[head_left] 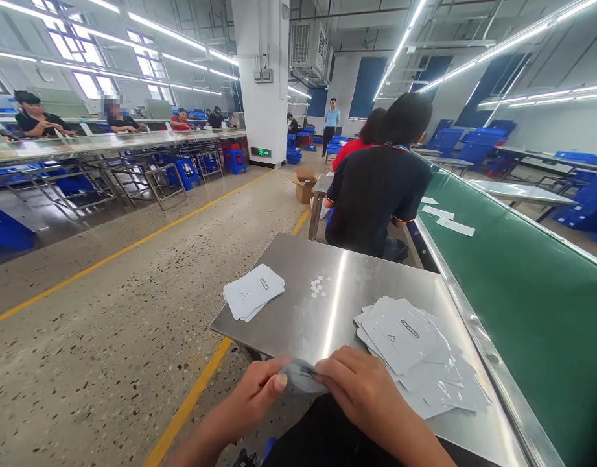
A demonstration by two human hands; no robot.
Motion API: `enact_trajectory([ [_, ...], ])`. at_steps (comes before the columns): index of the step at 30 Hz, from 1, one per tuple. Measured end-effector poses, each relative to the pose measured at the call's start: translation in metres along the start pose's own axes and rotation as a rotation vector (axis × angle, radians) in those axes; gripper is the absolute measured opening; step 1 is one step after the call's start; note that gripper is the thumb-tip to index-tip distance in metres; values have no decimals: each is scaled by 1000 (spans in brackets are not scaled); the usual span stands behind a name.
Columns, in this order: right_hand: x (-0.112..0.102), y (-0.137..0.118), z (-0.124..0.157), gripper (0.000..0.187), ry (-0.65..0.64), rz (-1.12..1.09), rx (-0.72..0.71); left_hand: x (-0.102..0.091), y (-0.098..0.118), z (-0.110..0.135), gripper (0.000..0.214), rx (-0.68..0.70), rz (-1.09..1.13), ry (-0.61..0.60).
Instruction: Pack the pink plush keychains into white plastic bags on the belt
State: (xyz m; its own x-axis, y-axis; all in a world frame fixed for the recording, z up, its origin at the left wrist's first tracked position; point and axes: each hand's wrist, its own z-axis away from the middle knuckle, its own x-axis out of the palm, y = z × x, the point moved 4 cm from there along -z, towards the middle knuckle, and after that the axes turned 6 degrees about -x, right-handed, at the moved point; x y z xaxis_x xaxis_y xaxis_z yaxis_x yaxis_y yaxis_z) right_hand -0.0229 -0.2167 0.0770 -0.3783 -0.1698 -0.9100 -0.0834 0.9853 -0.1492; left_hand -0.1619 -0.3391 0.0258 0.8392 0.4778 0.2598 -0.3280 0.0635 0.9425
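Observation:
At the near edge of the metal table (288,318), a small pale printed card (304,379) is held between my two hands, bent and blurred. My left hand (259,389) pinches its left end, thumb on top. The fingers of my right hand (356,383) are closed on its right end and cover part of it. Dark print shows on the card, too smeared to read. A loose pile of white printed cards (400,331) lies just beyond my right hand. Farther off to the left is a smaller stack of similar cards (252,290), with several small white discs (319,285) between the two.
Along the table's right side runs a green conveyor belt (512,279) carrying white strips (454,226). Directly ahead a co-worker in a black shirt (376,194) sits facing away. An open cardboard box (305,188) stands on the floor beyond. Other people sit at a long bench (113,144) at left.

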Motion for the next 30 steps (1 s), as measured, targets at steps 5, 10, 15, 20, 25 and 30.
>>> enact_trajectory([
  [5,11,-1,-14,18,-166,-78,-63,14,-29,-6,50,-174,-94,-354],
  [10,34,59,-42,33,-75,-132,205,3,-70,-19,41,-267,190,84],
  [15,70,107,-41,51,-75,281,431,-5,-80,-23,39,-233,353,241],
  [20,83,59,1,60,-110,336,245,-14,-69,-23,32,-113,225,203],
  [25,82,15,49,43,122,345,42,-8,-54,-25,41,-72,49,93],
  [30,94,17,71,31,289,265,-63,0,-44,-24,35,-26,-152,127],
])
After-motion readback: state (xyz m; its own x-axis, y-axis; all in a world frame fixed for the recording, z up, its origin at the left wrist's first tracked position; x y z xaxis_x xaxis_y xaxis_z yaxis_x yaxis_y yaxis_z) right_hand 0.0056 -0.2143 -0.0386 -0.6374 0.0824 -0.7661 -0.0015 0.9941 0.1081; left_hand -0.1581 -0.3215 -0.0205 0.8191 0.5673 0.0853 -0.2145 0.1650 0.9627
